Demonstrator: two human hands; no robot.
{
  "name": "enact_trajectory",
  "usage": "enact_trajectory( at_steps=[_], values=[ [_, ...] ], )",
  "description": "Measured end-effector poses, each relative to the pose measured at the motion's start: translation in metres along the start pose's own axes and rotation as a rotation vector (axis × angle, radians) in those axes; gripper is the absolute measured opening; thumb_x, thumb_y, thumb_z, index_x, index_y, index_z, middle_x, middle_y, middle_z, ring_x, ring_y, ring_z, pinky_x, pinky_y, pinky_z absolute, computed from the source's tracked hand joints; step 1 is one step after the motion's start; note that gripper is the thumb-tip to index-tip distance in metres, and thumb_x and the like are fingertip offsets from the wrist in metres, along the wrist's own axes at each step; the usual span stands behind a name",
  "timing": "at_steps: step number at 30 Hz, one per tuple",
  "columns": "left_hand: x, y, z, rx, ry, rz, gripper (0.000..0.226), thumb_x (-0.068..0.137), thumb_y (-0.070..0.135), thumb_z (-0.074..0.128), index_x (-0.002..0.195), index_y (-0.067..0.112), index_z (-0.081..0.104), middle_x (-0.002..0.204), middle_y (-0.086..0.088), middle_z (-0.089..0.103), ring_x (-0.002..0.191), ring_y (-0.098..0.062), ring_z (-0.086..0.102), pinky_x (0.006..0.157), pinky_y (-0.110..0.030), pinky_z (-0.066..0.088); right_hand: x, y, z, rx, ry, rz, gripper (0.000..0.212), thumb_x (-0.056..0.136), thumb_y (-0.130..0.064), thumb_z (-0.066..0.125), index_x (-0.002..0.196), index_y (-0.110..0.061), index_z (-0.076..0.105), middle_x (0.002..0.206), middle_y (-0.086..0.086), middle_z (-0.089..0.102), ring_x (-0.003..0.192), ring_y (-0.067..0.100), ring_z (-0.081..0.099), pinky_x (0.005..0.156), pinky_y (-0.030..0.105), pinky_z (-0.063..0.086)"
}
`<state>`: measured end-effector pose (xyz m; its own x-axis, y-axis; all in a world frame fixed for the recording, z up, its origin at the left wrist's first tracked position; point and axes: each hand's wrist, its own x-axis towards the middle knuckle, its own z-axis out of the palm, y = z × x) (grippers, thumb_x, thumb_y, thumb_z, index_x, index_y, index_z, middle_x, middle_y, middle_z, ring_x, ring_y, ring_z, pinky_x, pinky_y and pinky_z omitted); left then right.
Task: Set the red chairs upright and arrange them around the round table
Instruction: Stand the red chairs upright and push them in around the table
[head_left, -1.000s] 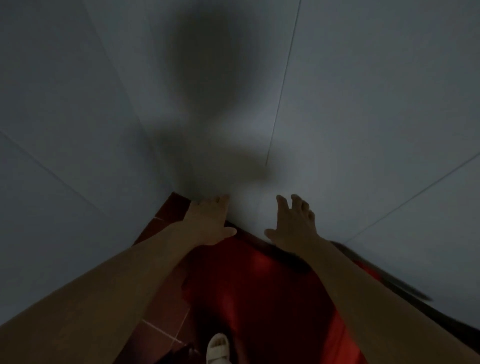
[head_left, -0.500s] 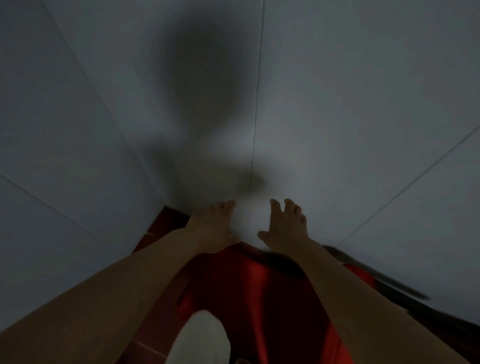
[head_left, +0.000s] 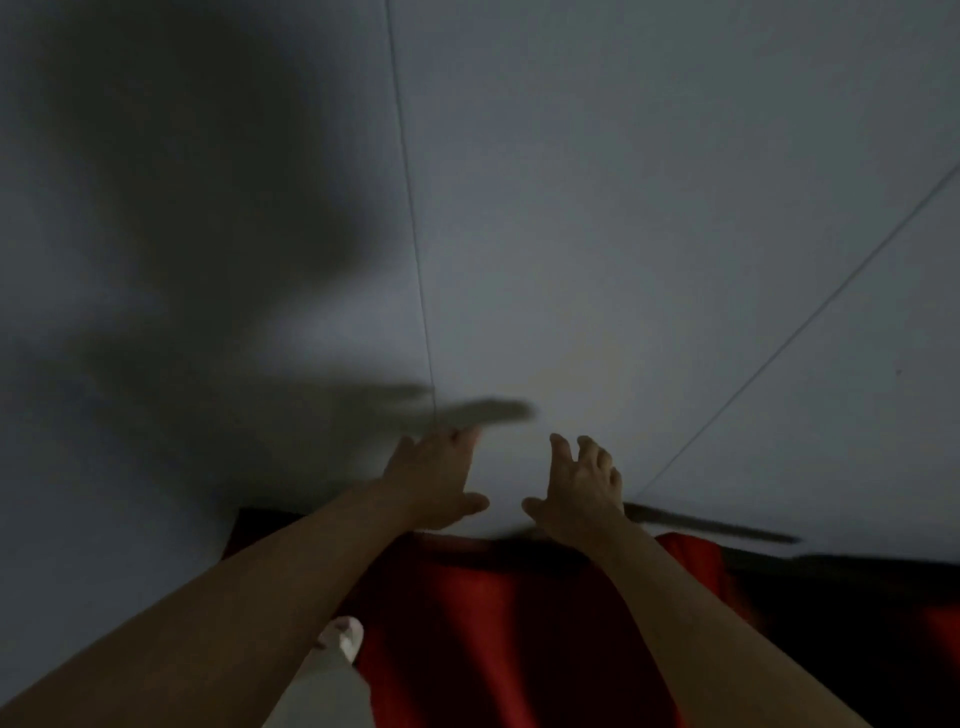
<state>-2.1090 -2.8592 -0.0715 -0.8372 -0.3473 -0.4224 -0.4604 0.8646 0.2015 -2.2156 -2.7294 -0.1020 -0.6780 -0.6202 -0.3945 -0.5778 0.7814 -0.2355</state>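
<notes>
Dim, blurred view. Red chair low against pale wall, directly below both hands. Left hand flat, fingers straight; right hand spread, fingers loosely bent; neither holding anything. Probably reaching toward chair's upper edge. Round table unseen.

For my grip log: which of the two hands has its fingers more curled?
The right hand: its fingers are bent and clawed, while the left hand reaches with flatter fingers. Neither holds anything.

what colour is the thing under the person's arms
Deep red, dim in this light; it shows only in the head view, below both forearms.
</notes>
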Motion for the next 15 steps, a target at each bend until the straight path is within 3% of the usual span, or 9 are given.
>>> enact_trajectory(
  at_steps=[9, 15],
  values=[
    [0.071, -0.057, -0.024, 0.106, -0.185, 0.548, 0.085, 0.087, 0.044, 0.061, 0.151, 0.015, 0.012, 0.154, -0.009, 0.026, 0.137, -0.025, 0.031, 0.110, -0.038, 0.031, 0.013, -0.061, 0.019, 0.268, 0.151, 0.583, 0.091, 0.084, -0.045, 0.064, 0.149, -0.019, 0.007, 0.154, 0.016, 0.006, 0.141, 0.036, 0.012, 0.114, 0.046, 0.016],
    [0.065, -0.074, -0.031, 0.247, -0.282, 0.782, 0.084, 0.088, 0.049, 0.058, 0.149, 0.016, 0.011, 0.152, -0.010, 0.026, 0.136, -0.027, 0.031, 0.109, -0.044, 0.031, -0.037, -0.103, 0.027, 0.313, 0.242, 0.840, 0.094, 0.083, -0.045, 0.065, 0.150, -0.020, 0.005, 0.155, 0.017, 0.004, 0.142, 0.036, 0.009, 0.115, 0.048, 0.014]
  ],
)
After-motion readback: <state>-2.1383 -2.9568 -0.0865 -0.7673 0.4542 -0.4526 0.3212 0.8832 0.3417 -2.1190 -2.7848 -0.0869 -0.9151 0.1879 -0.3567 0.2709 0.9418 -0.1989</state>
